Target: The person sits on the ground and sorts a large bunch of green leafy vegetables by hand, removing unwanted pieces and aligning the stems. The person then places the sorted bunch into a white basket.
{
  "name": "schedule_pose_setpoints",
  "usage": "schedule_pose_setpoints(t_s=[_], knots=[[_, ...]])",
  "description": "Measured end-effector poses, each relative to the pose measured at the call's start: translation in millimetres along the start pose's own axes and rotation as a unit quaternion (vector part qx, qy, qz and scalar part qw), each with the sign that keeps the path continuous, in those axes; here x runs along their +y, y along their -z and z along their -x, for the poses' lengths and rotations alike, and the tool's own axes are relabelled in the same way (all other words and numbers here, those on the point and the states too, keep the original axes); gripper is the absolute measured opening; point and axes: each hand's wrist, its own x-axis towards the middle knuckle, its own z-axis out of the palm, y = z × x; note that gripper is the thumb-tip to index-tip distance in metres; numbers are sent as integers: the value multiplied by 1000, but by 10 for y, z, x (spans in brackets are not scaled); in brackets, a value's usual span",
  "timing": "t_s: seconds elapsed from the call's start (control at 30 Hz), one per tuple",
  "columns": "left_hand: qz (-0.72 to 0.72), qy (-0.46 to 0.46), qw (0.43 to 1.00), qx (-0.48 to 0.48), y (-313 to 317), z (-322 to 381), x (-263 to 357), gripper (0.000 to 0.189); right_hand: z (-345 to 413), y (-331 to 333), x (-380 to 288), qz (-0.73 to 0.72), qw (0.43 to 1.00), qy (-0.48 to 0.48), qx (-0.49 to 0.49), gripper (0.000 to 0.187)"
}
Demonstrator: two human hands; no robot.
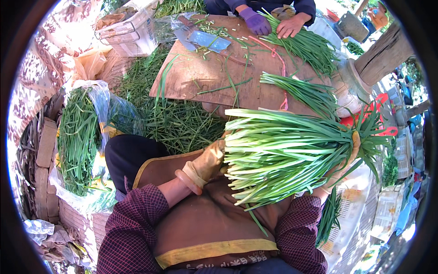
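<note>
A large bundle of garlic chives [280, 154] lies sideways above my lap, pale stem ends to the left and green leaves to the right. My right hand [354, 145], in a yellowish glove, is wrapped around the leafy end. At the stem ends is my left hand [208, 161], also gloved, with a bangle at the wrist. Its fingers are mostly hidden behind the stems, so its grip is unclear. A smaller bunch of chives [301, 90] rests just beyond, on the wooden board [205, 80]. Pink twine [283, 68] runs across that board.
Two cleavers [209, 41] lie on the board among trimmings. Across it, a person's hands [273, 25] hold more chives [308, 48]. Loose greens [181, 126] cover the ground. A plastic bag of greens [80, 137] stands left; a white basket [133, 34] is behind. A wooden post [385, 54] rises right.
</note>
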Motion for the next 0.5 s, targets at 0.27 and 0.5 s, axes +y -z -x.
schedule_pose_setpoints(t_s=[0.27,0.5], knots=[[336,178,923,59,-120,101,-67,39,-736,941,187,-11,989,-130,64,38],[-35,-9,965,259,768,23,781,48,-635,953,-101,0,984,-178,5,49]])
